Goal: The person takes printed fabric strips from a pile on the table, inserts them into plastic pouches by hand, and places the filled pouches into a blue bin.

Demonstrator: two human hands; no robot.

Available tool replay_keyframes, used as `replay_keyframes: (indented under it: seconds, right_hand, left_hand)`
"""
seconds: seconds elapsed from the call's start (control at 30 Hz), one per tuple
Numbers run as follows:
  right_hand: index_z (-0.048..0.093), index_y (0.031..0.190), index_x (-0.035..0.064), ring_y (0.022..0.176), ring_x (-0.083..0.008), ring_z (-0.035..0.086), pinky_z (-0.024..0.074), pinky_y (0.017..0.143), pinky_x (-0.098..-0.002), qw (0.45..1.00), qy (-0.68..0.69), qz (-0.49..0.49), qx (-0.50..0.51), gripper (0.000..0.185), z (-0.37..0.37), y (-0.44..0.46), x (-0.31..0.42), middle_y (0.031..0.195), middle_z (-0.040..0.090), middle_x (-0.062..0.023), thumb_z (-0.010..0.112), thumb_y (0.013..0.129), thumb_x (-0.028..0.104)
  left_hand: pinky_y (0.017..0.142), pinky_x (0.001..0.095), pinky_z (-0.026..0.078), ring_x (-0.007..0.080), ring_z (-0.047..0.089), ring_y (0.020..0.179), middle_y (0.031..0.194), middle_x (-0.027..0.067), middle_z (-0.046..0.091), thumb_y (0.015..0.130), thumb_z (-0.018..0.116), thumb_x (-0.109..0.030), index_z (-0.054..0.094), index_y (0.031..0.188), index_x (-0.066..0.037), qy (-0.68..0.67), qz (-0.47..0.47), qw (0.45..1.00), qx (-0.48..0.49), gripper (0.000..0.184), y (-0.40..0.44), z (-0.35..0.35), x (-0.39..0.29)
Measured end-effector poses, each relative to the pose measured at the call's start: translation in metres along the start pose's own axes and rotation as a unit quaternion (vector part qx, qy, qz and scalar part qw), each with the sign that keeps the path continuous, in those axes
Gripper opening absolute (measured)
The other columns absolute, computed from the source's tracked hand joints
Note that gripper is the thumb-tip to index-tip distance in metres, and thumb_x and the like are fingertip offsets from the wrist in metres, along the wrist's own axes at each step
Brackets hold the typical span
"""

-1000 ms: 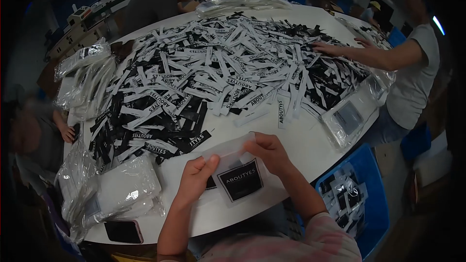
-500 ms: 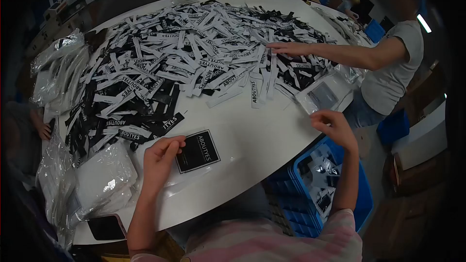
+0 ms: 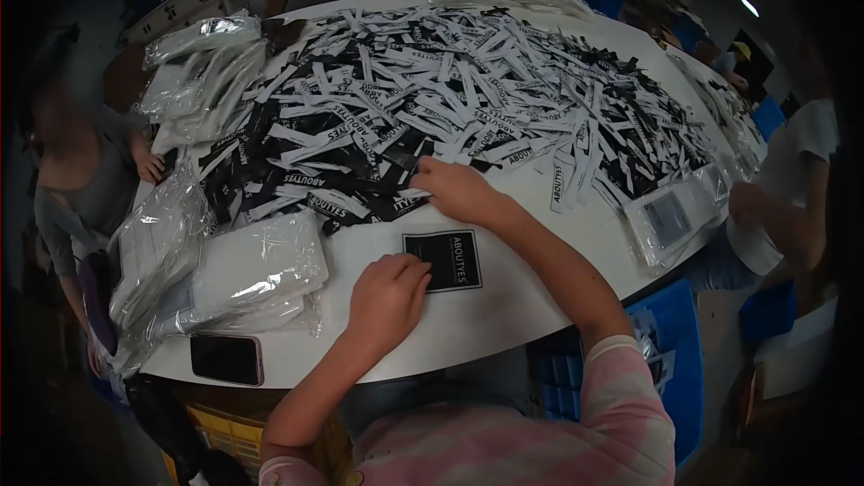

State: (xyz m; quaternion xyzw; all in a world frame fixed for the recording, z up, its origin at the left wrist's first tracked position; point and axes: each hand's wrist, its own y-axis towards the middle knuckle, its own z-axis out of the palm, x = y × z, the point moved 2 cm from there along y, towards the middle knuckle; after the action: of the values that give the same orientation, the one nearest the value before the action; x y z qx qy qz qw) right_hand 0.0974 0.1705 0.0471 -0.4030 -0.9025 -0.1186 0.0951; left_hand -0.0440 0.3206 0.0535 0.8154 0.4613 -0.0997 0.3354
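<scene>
A flat clear plastic bag with a black square ABOUTYES print lies on the white table in front of me. My left hand rests over the bag's left part, its fingers curled together at the edge of the black square. Beyond it, my right hand reaches to the near edge of a heap of black and white ABOUTYES label strips. Its fingertips are closed on a black label strip, partly hidden by the hand and the strips around it.
Stacks of clear plastic bags lie at my left, near a phone. More packaged bags lie at the right edge. A blue crate stands below the table. One person is at the left, another at the right.
My right hand has moved from above the table's right side leftward to the strip heap. My left hand stays at the bag. The co-worker's arm at the right has drawn back from the heap.
</scene>
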Motion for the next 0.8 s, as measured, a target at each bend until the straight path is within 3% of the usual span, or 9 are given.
replay_keyframes:
  seconds: [0.1, 0.23, 0.27, 0.37, 0.43, 0.5, 0.57, 0.73, 0.8]
  right_hand:
    - [0.055, 0.103, 0.0078, 0.083, -0.0304, 0.059, 0.0478, 0.070, -0.0405, 0.996, 0.034, -0.079, 0.010, 0.033, 0.020, 0.022, 0.033, 0.099, 0.054, -0.0098, 0.057, 0.070, 0.004]
    - [0.048, 0.110, 0.0043, 0.080, -0.0325, 0.060, 0.0479, 0.065, -0.0432, 0.997, -0.057, 0.036, 0.040, 0.046, 0.008, 0.020, 0.027, 0.092, 0.059, -0.0144, 0.056, 0.065, 0.001]
    - [0.052, 0.102, 0.0037, 0.079, -0.0331, 0.059, 0.0474, 0.064, -0.0433, 0.997, -0.053, 0.056, -0.019, 0.038, 0.001, 0.011, 0.014, 0.089, 0.059, -0.0140, 0.056, 0.065, 0.004]
    - [0.057, 0.089, 0.0011, 0.075, -0.0331, 0.056, 0.0454, 0.065, -0.0408, 0.984, 0.028, 0.092, -0.150, 0.027, -0.032, -0.026, -0.019, 0.083, 0.058, -0.0142, 0.057, 0.064, 0.012]
    - [0.057, 0.094, 0.0012, 0.074, -0.0281, 0.056, 0.0453, 0.065, -0.0365, 0.955, 0.126, 0.103, -0.246, 0.030, -0.042, -0.051, -0.038, 0.080, 0.057, -0.0129, 0.058, 0.066, 0.012]
    - [0.057, 0.093, 0.0002, 0.070, -0.0195, 0.056, 0.0450, 0.063, -0.0306, 0.944, 0.171, 0.134, -0.247, 0.022, -0.043, -0.074, -0.043, 0.079, 0.056, -0.0093, 0.056, 0.072, 0.008]
    - [0.057, 0.091, -0.0007, 0.067, -0.0124, 0.055, 0.0439, 0.060, -0.0252, 0.783, 0.525, 0.188, -0.276, 0.015, -0.037, -0.092, -0.040, 0.081, 0.057, -0.0063, 0.054, 0.077, 0.004]
    - [0.050, 0.070, 0.0054, 0.046, -0.0046, 0.036, 0.0275, 0.043, -0.0213, 0.711, 0.537, 0.226, -0.394, 0.018, -0.029, -0.116, -0.035, 0.056, 0.044, 0.0037, 0.060, 0.083, 0.013]
    - [0.049, 0.066, 0.0058, 0.047, -0.0038, 0.035, 0.0273, 0.043, -0.0214, 0.751, 0.482, 0.222, -0.393, 0.022, -0.025, -0.119, -0.032, 0.056, 0.044, 0.0042, 0.058, 0.084, 0.014]
  left_hand:
    - [0.065, 0.0384, 0.048, 0.0299, 0.057, 0.079, 0.095, 0.0129, 0.055, 0.076, 0.062, -0.012, 0.059, 0.103, -0.001, -0.046, 0.012, 0.997, 0.068, 0.029, 0.013, 0.027, -0.019]
    - [0.061, 0.0405, 0.050, 0.0339, 0.059, 0.075, 0.099, 0.0197, 0.049, 0.078, 0.061, -0.017, 0.047, 0.118, 0.000, -0.009, -0.067, 0.987, 0.144, 0.046, 0.022, 0.034, -0.023]
    - [0.060, 0.0404, 0.050, 0.0348, 0.059, 0.072, 0.101, 0.0214, 0.048, 0.079, 0.061, -0.019, 0.043, 0.121, 0.000, -0.002, -0.088, 0.981, 0.172, 0.049, 0.024, 0.033, -0.020]
    - [0.060, 0.0401, 0.050, 0.0358, 0.060, 0.070, 0.100, 0.0203, 0.049, 0.082, 0.060, -0.022, 0.048, 0.117, 0.000, -0.019, -0.093, 0.988, 0.125, 0.043, 0.040, 0.028, -0.024]
    - [0.056, 0.0384, 0.050, 0.0331, 0.060, 0.067, 0.098, 0.0195, 0.049, 0.081, 0.061, -0.025, 0.051, 0.111, 0.003, -0.035, -0.073, 0.994, 0.076, 0.042, 0.051, 0.034, -0.032]
    - [0.054, 0.0369, 0.050, 0.0309, 0.061, 0.066, 0.096, 0.0185, 0.048, 0.079, 0.063, -0.027, 0.051, 0.107, 0.004, -0.002, -0.075, 0.992, 0.104, 0.043, 0.064, 0.049, -0.050]
    - [0.052, 0.0353, 0.049, 0.0286, 0.061, 0.064, 0.095, 0.0176, 0.047, 0.077, 0.065, -0.030, 0.052, 0.103, 0.005, 0.031, -0.078, 0.989, 0.125, 0.045, 0.075, 0.065, -0.063]
    - [0.051, 0.0299, 0.049, 0.0251, 0.060, 0.060, 0.096, 0.0142, 0.044, 0.068, 0.071, -0.039, 0.050, 0.092, 0.002, 0.107, -0.156, 0.959, 0.212, 0.052, 0.084, 0.096, -0.063]
    - [0.052, 0.0303, 0.050, 0.0255, 0.060, 0.062, 0.098, 0.0144, 0.044, 0.068, 0.071, -0.040, 0.048, 0.094, 0.003, 0.109, -0.146, 0.959, 0.217, 0.055, 0.085, 0.094, -0.064]
